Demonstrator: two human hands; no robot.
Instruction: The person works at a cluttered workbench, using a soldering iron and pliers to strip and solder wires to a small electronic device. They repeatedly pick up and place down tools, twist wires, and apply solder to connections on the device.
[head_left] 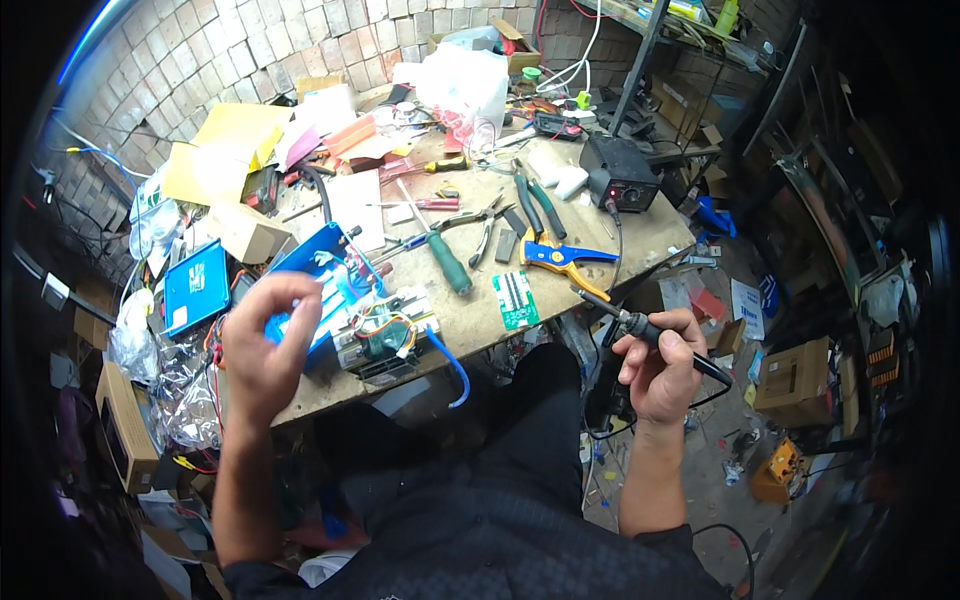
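My left hand [270, 340] is curled in a pinch at the desk's left front; anything between its fingertips is too small to make out. Behind it sits a blue open case [325, 257] with wires inside, beside a metal-framed assembly [390, 335] with a circuit board, coloured leads and a thick blue cable. My right hand [665, 365] grips a soldering iron [645, 328], tip angled up-left beyond the desk's front edge. A small green circuit board [515, 300] lies left of the tip, near yellow-blue wire strippers [560, 260] and a green-handled screwdriver [448, 262].
The cluttered desk [660, 225] carries pliers [540, 200], a black soldering station [618, 175], a white bag [460, 90], yellow envelopes [210, 170] and a blue lid [195, 285]. Shelving [700, 30] stands back right. Cardboard boxes [795, 375] and scattered items crowd the floor around my legs.
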